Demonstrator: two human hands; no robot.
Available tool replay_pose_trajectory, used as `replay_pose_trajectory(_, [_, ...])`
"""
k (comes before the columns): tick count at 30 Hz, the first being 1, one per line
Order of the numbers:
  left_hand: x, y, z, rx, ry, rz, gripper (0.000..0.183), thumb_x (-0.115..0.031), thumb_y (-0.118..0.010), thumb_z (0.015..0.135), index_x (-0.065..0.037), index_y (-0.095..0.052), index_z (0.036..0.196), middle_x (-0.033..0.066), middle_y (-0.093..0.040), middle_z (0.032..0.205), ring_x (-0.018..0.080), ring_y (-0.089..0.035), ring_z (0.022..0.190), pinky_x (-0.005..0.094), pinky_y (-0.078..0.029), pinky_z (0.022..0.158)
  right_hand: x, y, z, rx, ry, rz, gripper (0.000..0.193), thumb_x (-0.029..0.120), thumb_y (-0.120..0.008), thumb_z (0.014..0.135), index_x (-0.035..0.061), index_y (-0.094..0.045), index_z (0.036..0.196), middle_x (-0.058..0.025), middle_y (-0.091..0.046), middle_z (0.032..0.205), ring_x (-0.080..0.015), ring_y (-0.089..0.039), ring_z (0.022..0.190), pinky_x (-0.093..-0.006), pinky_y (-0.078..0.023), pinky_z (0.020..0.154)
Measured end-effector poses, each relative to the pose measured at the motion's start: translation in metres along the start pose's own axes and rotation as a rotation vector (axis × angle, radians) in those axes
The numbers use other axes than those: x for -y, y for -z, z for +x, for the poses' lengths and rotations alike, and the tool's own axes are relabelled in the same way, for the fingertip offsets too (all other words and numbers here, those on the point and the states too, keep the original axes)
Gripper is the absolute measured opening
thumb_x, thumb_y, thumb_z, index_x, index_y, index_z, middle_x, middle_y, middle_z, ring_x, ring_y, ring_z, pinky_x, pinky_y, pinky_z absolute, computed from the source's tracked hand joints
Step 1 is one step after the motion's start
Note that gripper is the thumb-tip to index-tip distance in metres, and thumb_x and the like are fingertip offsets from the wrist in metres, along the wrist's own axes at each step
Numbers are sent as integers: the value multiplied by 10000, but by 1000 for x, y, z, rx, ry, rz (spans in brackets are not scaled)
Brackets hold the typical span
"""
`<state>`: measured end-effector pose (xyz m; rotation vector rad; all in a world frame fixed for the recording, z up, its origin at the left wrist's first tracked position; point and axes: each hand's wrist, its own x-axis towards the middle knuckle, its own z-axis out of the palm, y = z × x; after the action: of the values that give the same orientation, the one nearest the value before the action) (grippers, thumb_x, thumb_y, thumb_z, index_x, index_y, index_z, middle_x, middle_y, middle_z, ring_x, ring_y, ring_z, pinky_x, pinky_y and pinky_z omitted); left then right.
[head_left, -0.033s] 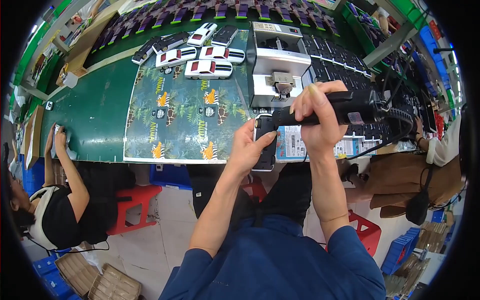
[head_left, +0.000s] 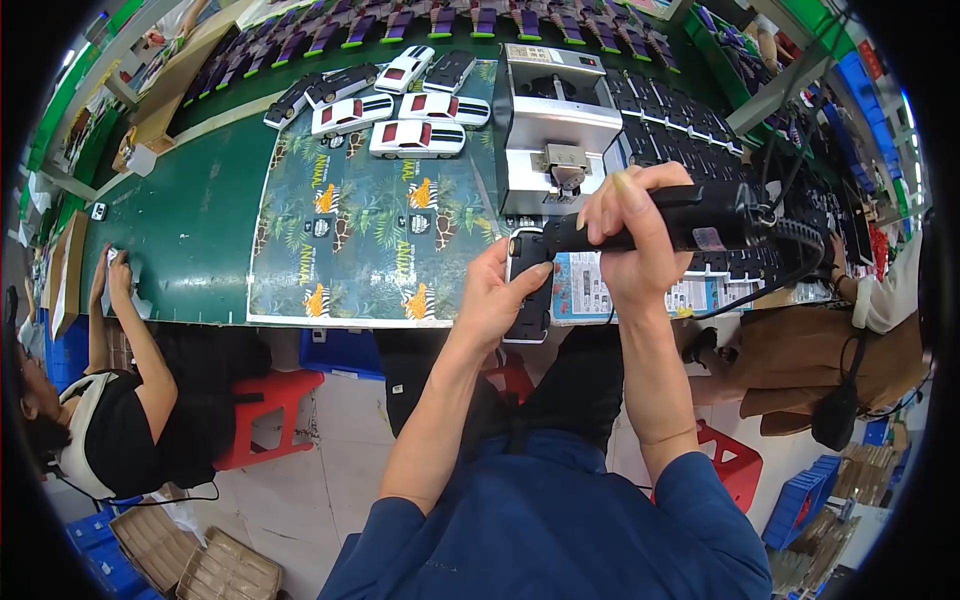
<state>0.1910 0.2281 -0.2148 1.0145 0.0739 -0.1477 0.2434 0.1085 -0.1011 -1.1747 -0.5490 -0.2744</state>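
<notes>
My left hand (head_left: 492,297) grips a toy car (head_left: 533,310) at the table's front edge, with its black underside turned up and the thumb lying across it. My right hand (head_left: 643,228) is wrapped round a black electric screwdriver (head_left: 680,212), held nearly level. The tool's front end meets the far part of the car's underside; its tip and any screw there are hidden. A cable runs from the tool's rear end. Just beyond my hands stands a silver machine with a metal bracket (head_left: 565,165), perhaps a screw feeder.
White toy cars (head_left: 417,139) and dark ones (head_left: 345,84) stand on a patterned sheet (head_left: 370,240). Rows of black car bases (head_left: 670,120) lie right of the machine. Purple parts (head_left: 440,20) line the back. People work at both sides, near red stools (head_left: 268,415).
</notes>
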Motion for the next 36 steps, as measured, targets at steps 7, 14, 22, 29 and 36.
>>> replay_pose_trajectory(7, [-2,-1,-3,-40,-26,-27,312,-43,-680,886,-8,-590,1183,89,-709,980,137,-685,805,292,-572,747,-5,1,0,41,-4,59,145,75,-565,917,55,-453,827,-42,-451,594,-127,-440,470,-305,-449,522])
replay_pose_trajectory(14, [-2,-4,-1,-65,23,-66,301,-50,-685,888,-8,-593,1171,97,-709,961,148,-693,782,296,-583,720,-12,2,-2,48,4,62,148,0,-684,854,22,-538,853,-58,-587,664,-106,-563,520,-238,-453,498])
replay_pose_trajectory(22, [-4,-2,2,-46,41,-78,233,-51,-656,909,-2,-613,1133,117,-712,967,169,-701,781,316,-590,715,15,5,24,40,101,135,130,156,-515,949,63,-493,862,-40,-461,634,-162,-486,533,-332,-451,571])
replay_pose_trajectory(29, [-4,-3,0,-41,21,-58,216,-30,-642,903,7,-617,1114,126,-711,975,176,-700,777,315,-592,707,10,20,118,-277,172,476,256,278,-709,911,73,-562,873,-43,-565,650,-187,-594,630,-426,-527,767])
replay_pose_trajectory(36, [-2,-4,-1,-46,43,-55,238,-34,-647,902,7,-606,1133,131,-711,975,174,-700,777,312,-593,700,-18,37,119,-505,173,313,201,188,-720,895,56,-608,791,-69,-600,605,-192,-604,559,-406,-571,670])
